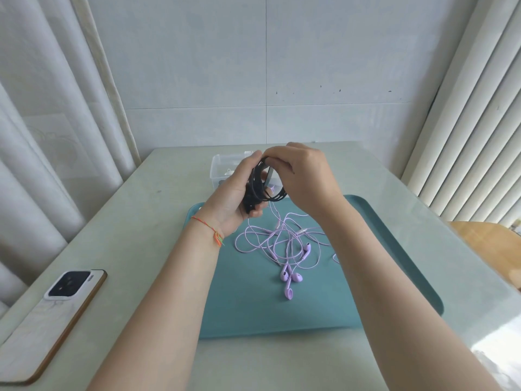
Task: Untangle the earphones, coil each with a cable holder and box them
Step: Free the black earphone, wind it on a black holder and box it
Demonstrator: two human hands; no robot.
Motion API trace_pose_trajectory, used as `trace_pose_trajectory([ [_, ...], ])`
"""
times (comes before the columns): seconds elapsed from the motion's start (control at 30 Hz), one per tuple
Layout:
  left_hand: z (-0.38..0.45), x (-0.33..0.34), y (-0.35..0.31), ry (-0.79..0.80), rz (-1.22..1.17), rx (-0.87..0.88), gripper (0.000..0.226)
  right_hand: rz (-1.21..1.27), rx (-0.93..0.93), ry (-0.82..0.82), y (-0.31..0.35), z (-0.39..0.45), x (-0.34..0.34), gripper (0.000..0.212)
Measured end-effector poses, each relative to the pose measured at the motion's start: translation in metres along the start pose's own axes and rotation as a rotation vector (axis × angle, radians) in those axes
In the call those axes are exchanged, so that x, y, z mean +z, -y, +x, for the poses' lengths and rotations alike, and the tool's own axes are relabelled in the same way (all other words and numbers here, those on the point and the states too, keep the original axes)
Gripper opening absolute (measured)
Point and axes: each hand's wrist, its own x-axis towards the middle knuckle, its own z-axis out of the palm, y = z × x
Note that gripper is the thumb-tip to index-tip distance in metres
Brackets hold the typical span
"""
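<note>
While both hands work above the far edge of the teal tray (pixel 394 263), the black earphones (pixel 260 190) hang between them as a bundle of loops, raised off the surface (pixel 135 221). The left hand (pixel 236 193) has its grip curled round the lower part of the bundle, fingers closed on the cable; the right hand (pixel 304 176) pinches the top of the loops from above, fingertips together on the cord. The purple earphones (pixel 284 246) lie loose and tangled in the middle of the tray, their buds pointing toward its near edge, with bare tray on either side and toward the near corners. A clear plastic box (pixel 222 167) stands just beyond the tray's far edge, partly hidden behind the hands. A phone (pixel 53 314) lies face down along the surface's left edge, well apart from the tray, with open surface between them. A wooden chair (pixel 490 244) shows past the right edge.
</note>
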Motion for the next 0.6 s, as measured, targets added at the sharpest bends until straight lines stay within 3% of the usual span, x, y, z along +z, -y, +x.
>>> trace_pose_trajectory([
  [0.23,0.000,0.000,-0.003,-0.049,-0.004,0.062,0.023,-0.030,0.022,-0.039,-0.006,0.001,-0.002,0.017],
  [0.4,-0.004,-0.002,-0.006,-0.050,0.061,0.109,0.017,0.046,0.045,0.059,-0.003,0.001,-0.007,0.016],
  [0.6,-0.006,-0.006,-0.011,-0.089,0.164,0.065,0.040,0.025,0.005,0.049,0.000,0.001,-0.010,0.014],
])
